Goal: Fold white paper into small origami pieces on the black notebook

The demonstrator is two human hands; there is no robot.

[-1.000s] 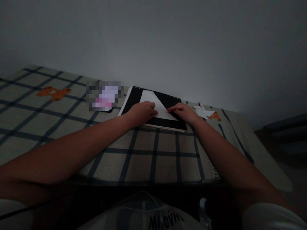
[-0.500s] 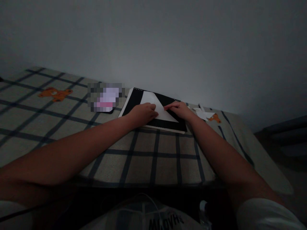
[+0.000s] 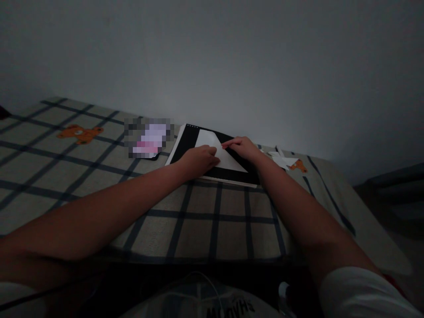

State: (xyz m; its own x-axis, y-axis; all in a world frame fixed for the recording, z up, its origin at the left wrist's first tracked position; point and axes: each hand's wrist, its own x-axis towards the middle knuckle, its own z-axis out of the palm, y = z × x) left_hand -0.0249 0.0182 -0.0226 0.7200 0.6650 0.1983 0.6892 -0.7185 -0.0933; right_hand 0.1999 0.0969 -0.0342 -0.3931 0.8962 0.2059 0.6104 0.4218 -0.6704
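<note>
A white sheet of paper [image 3: 206,138], folded to a roughly triangular shape, lies on a black-covered notebook [image 3: 187,140]. My left hand [image 3: 200,160] rests on the left part of the paper, its fingers curled and closed against the sheet. From the other side my right hand [image 3: 244,147] reaches over the notebook with its fingers stretched out. Its fingertips touch the paper's slanted right edge near the top. The left palm and forearm cover part of the sheet and the notebook's near left side.
A blurred-out phone-like object [image 3: 151,140] lies left of the notebook. White paper scraps [image 3: 281,161] lie to its right. Beneath is a checked tablecloth [image 3: 228,207] with orange bear figures [image 3: 79,133]. A grey wall [image 3: 212,62] stands behind.
My right fingertips have shifted slightly up and left along the paper's slanted edge. My left hand stays on the sheet. The whole view has moved a little.
</note>
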